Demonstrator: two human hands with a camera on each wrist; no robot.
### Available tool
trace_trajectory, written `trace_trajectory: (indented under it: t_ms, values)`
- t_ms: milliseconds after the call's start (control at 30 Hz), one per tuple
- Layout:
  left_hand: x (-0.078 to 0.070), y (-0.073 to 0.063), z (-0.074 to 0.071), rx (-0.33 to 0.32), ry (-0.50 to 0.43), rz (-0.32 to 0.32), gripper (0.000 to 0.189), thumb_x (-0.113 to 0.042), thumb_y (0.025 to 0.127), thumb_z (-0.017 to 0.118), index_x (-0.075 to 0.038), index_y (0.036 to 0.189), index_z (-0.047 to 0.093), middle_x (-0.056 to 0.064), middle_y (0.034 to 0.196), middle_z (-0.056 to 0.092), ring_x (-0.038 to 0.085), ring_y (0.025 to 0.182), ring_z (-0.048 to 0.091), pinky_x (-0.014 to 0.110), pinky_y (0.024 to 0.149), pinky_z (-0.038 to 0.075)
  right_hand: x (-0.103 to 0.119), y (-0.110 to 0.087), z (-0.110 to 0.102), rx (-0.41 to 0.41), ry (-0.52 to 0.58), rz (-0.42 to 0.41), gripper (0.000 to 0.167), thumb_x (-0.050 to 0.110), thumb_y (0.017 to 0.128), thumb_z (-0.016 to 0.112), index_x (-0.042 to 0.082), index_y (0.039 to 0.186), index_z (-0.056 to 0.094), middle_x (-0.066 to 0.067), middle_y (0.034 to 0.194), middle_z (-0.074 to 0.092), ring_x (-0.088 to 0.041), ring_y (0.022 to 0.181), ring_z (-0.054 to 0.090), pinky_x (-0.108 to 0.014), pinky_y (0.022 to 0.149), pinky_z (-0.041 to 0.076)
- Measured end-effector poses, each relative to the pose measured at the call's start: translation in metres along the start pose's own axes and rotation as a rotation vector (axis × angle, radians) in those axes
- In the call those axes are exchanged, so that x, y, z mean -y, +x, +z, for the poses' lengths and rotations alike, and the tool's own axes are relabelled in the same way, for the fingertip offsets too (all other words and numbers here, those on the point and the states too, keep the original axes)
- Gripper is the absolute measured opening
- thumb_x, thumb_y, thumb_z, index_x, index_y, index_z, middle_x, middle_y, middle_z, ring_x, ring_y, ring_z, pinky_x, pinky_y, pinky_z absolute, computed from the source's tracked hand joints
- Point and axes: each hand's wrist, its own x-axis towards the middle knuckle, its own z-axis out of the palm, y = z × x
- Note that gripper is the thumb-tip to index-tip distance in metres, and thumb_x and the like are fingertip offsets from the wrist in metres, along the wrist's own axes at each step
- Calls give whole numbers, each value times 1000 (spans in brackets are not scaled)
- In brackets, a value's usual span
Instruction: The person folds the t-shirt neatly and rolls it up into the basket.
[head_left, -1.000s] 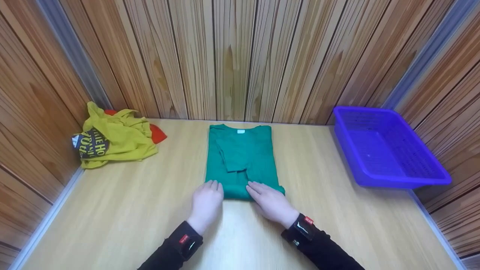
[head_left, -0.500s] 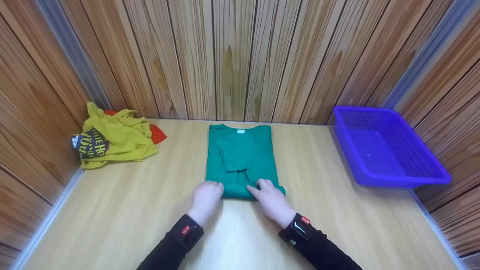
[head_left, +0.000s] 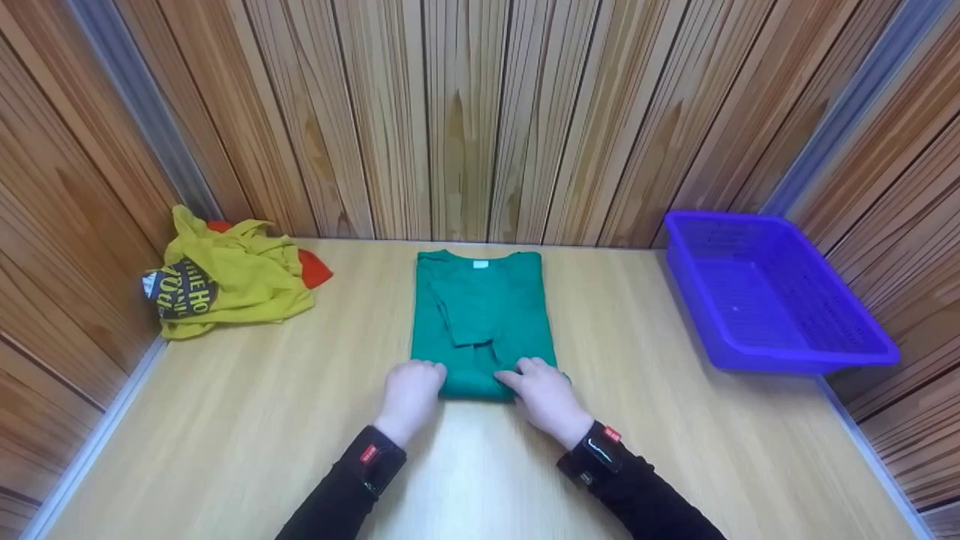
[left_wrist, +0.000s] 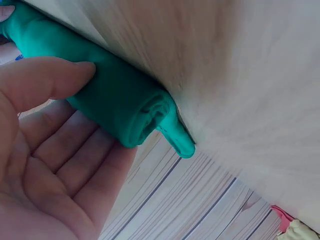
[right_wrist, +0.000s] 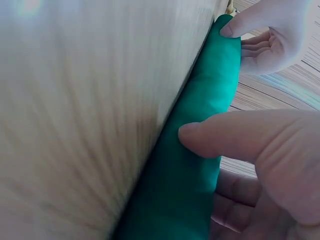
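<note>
The right hand (head_left: 551, 394) has bent its fingers, flat a second ago; remotely, I watch it and the left hand (head_left: 411, 394) pinch the shirt (head_left: 484, 315) by its rolled edge, presumably keeping that tight, the unrolled part beyond the fingertips.

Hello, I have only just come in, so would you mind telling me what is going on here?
A person is handling a green shirt on the table. The left hand and right hand both grip its near edge, which is rolled up, while the collar end lies flat towards the back wall. A crumpled yellow garment lies with some red cloth on the left, and a purple basket stands on the right.
</note>
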Motion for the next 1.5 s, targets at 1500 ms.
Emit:
trace_trajectory:
  t_ms: [1500]
  values:
    - [1, -2, -14, 217, -282, -153, 19, -2, 77, 74, -11, 79, 57, 3, 73, 56, 25, 70, 60, 41, 56, 50, -18, -7, -12, 32, 164, 5, 21, 4, 88, 68, 5, 109, 69, -8, 104, 67, -26, 100, 62, -40, 86, 52]
